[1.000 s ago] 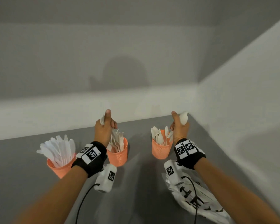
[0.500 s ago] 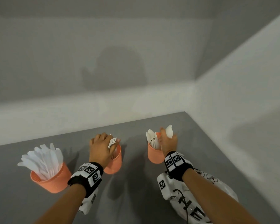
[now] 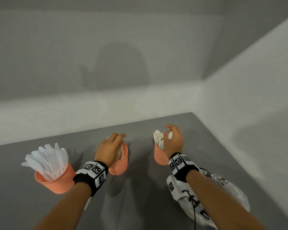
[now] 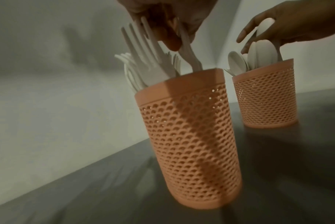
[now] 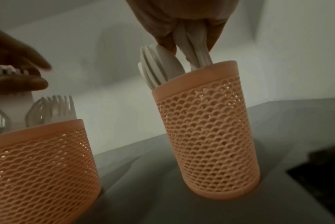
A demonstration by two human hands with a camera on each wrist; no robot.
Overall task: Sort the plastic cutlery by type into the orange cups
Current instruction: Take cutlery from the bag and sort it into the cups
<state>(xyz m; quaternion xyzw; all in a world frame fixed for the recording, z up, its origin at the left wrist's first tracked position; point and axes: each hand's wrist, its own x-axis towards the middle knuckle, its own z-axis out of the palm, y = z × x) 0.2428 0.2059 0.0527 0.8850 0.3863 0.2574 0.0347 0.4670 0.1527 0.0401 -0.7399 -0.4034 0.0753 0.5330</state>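
Three orange mesh cups stand in a row on the grey table. The left cup is full of white knives. My left hand hovers over the middle cup of forks. Its thumb and fingers pinch fork tines, and one fork reaches down into the cup. My right hand is above the right cup. It grips spoon handles that go down among the spoons.
A white printed plastic bag lies under my right forearm. White walls close off the table at the back and the right, meeting at a corner just beyond the right cup.
Both hands came down from raised fists onto their cups, lowering forks into the middle cup and spoons into the right one. The fingers now spread looser than half a second ago.
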